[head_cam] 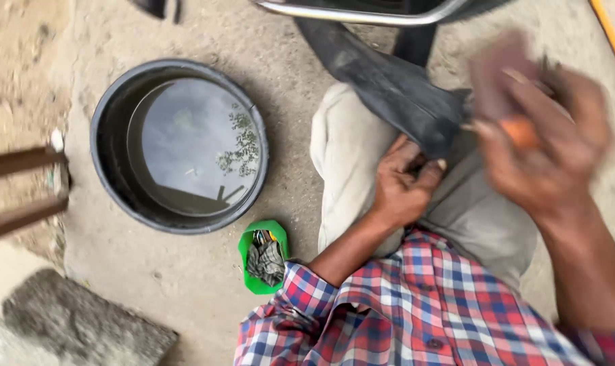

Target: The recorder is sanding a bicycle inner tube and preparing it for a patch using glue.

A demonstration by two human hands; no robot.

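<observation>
A black rubber inner tube (395,88) lies draped over my knee, which is in pale trousers (351,156). My left hand (403,181) presses and pinches the tube against the knee. Just right of it, my right hand (548,146) is blurred with motion and grips a small reddish-brown block with an orange part (504,81), held over the tube.
A round black basin of water (178,146) stands on the sandy ground to the left. A small green container with a rag (263,256) sits near my knee. A flat stone (84,325) lies at lower left, rusty bars (23,190) at left, a metal rim (361,12) at top.
</observation>
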